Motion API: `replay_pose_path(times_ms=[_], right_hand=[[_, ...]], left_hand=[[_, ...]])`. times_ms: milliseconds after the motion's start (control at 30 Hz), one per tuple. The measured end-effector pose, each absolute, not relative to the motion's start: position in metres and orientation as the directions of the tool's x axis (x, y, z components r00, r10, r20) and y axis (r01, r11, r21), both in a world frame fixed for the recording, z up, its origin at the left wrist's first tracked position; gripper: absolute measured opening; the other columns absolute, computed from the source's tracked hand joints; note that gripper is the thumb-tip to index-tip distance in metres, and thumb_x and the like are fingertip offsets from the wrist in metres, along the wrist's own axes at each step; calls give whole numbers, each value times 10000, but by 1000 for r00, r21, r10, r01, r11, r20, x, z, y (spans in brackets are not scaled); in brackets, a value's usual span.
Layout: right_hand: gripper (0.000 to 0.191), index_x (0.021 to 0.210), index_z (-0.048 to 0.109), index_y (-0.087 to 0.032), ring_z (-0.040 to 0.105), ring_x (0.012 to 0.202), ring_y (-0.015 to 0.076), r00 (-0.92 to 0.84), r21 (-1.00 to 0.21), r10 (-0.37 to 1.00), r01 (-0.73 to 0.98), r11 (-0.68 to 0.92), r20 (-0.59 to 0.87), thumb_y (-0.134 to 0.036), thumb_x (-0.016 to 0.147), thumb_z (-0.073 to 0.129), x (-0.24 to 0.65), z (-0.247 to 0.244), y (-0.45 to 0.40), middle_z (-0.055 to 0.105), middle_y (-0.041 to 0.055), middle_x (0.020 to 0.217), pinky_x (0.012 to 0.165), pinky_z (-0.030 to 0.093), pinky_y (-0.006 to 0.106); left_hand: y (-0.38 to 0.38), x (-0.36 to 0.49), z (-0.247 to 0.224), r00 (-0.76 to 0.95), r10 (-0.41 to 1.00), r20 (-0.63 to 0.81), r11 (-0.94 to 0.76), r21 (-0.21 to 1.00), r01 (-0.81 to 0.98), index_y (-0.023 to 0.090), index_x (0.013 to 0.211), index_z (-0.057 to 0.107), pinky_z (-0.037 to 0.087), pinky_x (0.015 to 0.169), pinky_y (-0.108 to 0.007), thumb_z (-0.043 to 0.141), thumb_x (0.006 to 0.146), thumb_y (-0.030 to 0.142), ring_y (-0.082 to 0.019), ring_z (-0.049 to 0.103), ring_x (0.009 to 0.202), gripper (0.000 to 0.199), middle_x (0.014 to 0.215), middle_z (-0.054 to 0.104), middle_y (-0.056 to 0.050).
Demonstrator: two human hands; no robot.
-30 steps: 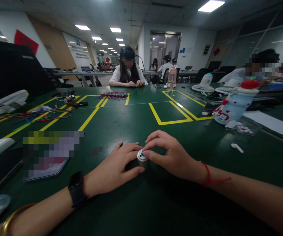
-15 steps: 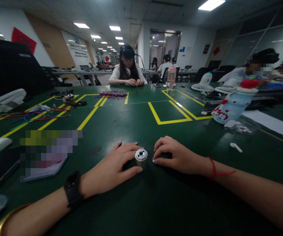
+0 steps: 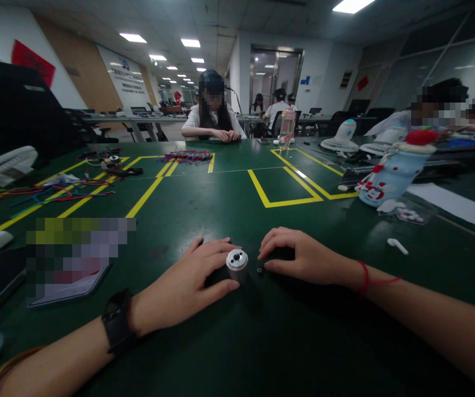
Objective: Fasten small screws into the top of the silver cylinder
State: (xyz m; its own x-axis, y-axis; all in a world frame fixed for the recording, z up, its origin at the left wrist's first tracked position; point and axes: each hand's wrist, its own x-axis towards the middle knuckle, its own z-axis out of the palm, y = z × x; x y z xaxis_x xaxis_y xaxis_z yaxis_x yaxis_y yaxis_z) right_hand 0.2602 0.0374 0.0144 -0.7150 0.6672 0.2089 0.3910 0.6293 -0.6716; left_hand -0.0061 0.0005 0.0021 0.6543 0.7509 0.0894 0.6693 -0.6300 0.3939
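A silver, upright cylinder with a dark centre and small holes in its top face, which looks like a small motor [image 3: 237, 266], stands on the green table. My left hand [image 3: 188, 278] lies on the table with its thumb and index finger around the motor's side, the other fingers stretched out. A tiny ring [image 3: 259, 270], like a nut or washer, lies on the tabletop just right of the motor. Beside that ring is my right hand [image 3: 293, 255], fingers curved and thumb apart from the index finger, with nothing visible between them.
A pixelated flat packet [image 3: 76, 264] lies at left, with loose wires [image 3: 68, 190] beyond it. To the right are a white earbud [image 3: 398, 246], a blue bottle [image 3: 390, 176] and white paper [image 3: 456, 204]. Across the table sits a person [image 3: 212, 110].
The tiny ring, at my right fingertips before, now lies apart from them on the table. My right hand has drawn slightly to the right and its fingers have parted. My left hand stays around the motor.
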Motion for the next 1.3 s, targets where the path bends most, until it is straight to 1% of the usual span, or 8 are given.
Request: replay_pose_path(times_ms=[133,233,333,500,733,1000,1133,1300], right_hand=[[126,903,681,-170,614,787,154,-559,-845,826,408,344,66,-245,810,639,263,12,49,677,39,892,700,476,290],[157,930,664,-157,626,783,156,-427,-902,904,383,202,21,-250,808,632,264,10,54,683,42,861,702,480,291],[179,945,675,-163,613,794,160,-537,-833,840,427,352,79,-266,800,653,262,11,49,662,52,912,720,485,308],[151,893,719,-226,547,1024,203,-742,-592,629,406,696,231,-274,751,735,254,12,34,598,46,1058,934,415,382],[114,929,699,-215,571,956,150,-521,-679,722,322,660,455,-251,823,678,228,24,24,588,32,1019,830,460,289],[101,906,709,-191,572,939,148,-588,-668,692,316,674,419,-212,821,658,215,35,15,594,44,1007,860,446,300],[109,826,690,-176,580,831,149,-428,-807,816,270,525,388,-273,827,640,231,27,30,629,37,904,727,456,283],[277,729,635,-148,486,554,97,-177,-975,972,135,177,152,-401,835,603,254,4,58,566,-5,639,522,368,240]], left_hand=[[1,-6,1,655,750,94,-631,399,665,367,1367,393,113,1107,-628,495,944,408,-289,348,1346,437,1442,435,-12],[1,-6,0,653,750,105,-632,404,661,371,1358,402,118,1107,-628,495,941,412,-292,352,1345,430,1440,437,-5],[1,-6,0,654,749,106,-634,400,662,373,1359,393,117,1106,-630,499,937,413,-289,354,1343,436,1434,444,-4],[0,-7,1,648,754,106,-629,398,667,374,1337,397,122,1098,-640,516,923,444,-288,366,1333,436,1414,463,-7],[1,-2,2,647,757,92,-628,377,681,367,1299,445,124,1100,-624,483,942,450,-271,355,1334,369,1408,451,-9],[0,-2,0,648,753,109,-636,369,677,362,1333,434,113,1107,-608,495,940,435,-265,387,1306,405,1413,438,-24],[0,-2,3,649,753,104,-633,379,675,360,1293,477,141,1091,-625,498,936,439,-285,398,1296,366,1393,467,-17],[0,-4,4,650,755,89,-627,388,676,387,1305,440,122,1093,-634,476,946,449,-277,349,1338,366,1420,447,9]])
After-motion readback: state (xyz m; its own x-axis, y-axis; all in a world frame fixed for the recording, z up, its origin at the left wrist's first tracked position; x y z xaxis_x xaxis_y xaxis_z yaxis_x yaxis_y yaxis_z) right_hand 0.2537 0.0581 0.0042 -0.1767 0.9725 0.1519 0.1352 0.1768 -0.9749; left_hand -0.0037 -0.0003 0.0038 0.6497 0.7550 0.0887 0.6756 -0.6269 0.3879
